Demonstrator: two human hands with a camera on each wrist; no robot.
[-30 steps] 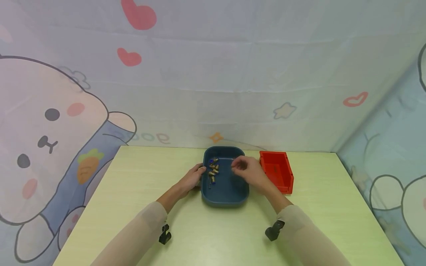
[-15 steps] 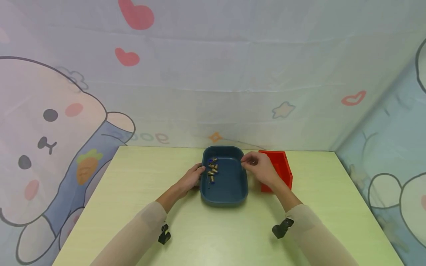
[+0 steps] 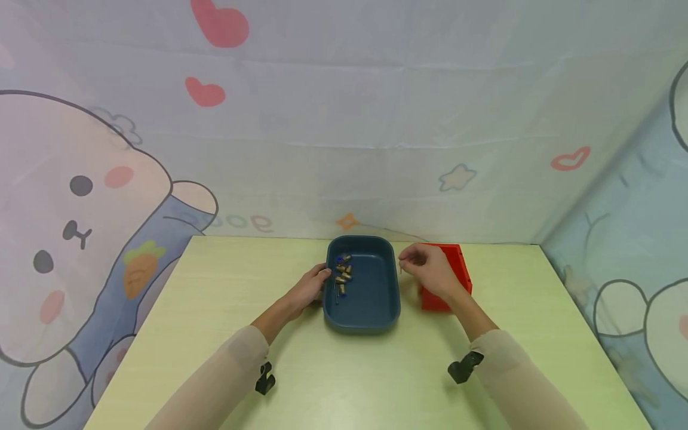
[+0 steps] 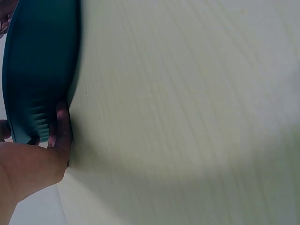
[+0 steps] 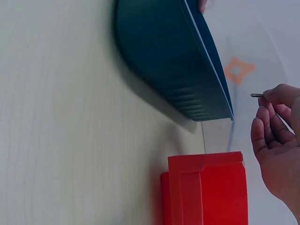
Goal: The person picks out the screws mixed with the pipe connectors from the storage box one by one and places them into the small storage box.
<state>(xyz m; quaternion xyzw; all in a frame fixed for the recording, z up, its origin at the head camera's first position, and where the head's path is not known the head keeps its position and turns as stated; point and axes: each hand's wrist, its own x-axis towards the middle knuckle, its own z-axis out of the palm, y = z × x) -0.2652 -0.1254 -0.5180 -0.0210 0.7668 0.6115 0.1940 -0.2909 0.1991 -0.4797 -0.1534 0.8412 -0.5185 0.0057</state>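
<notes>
My left hand (image 3: 310, 286) grips the left side of a dark blue plastic tray (image 3: 371, 301), thumb at the rim. Its fingers (image 4: 62, 126) lie along the outer wall in the left wrist view. Inside the tray, several brass fittings (image 3: 344, 276), some with blue ends, lie along the left side beside a thin screw (image 3: 337, 295). My right hand (image 3: 430, 270) pinches a small metal screw (image 5: 256, 95) between thumb and forefinger, its other fingers loosely curled. This hand is above the gap between the tray and the red bin (image 3: 458, 269), overlapping the bin's left part.
The red bin stands right of the tray on a pale wooden table (image 3: 344, 382). Behind the table's back edge hangs a white curtain (image 3: 344, 119) with printed cartoon figures. Black clips (image 3: 465, 366) sit near both sleeve cuffs.
My right hand has moved right, from over the tray's inside past its right rim, carrying the screw towards the red bin. The left hand keeps its hold on the tray.
</notes>
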